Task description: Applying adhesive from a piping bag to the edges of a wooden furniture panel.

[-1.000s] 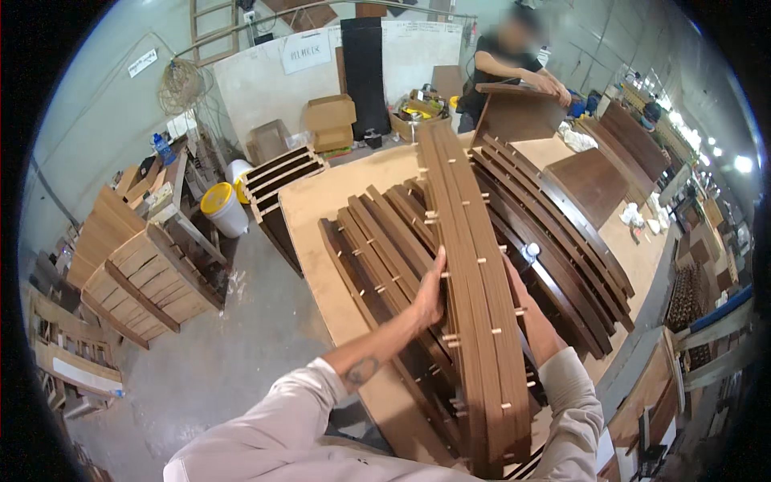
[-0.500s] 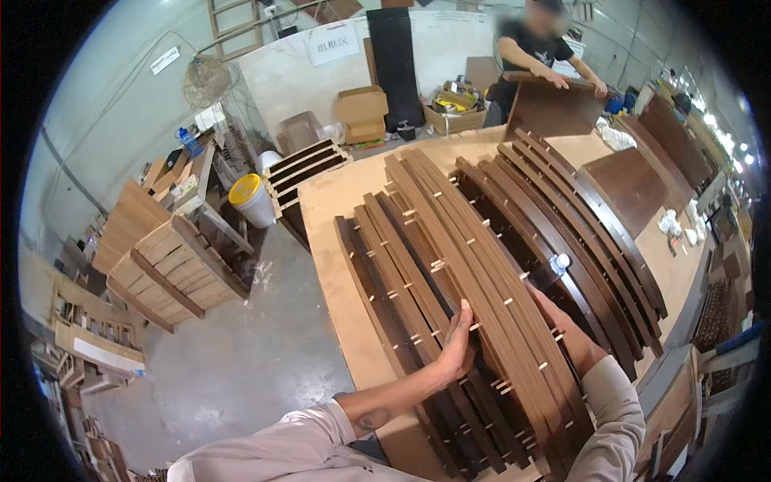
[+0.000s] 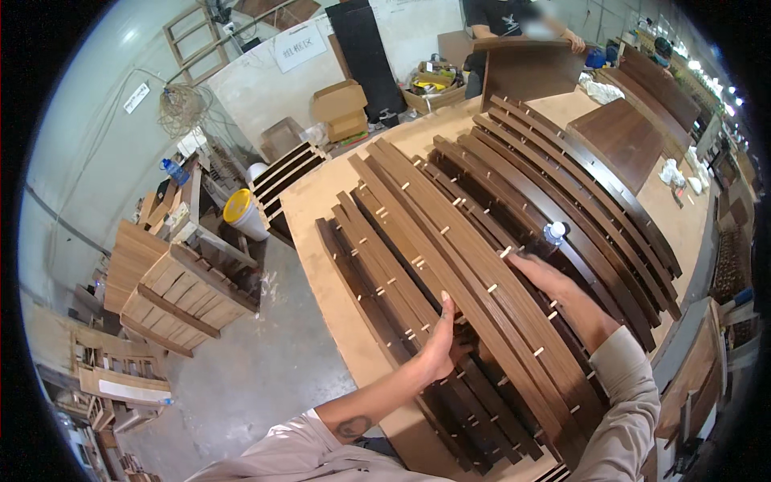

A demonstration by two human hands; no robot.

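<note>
Brown slats [image 3: 514,307] lengthwise toward upper left

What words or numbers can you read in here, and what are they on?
White sign on the white panel: big dark characters; I won't copy them out.
Small white label on the left wall: too small to read.
Co-worker's dark shirt: pale print, too unclear to read.
Curved wooden strips: no writing that I can see.
</note>
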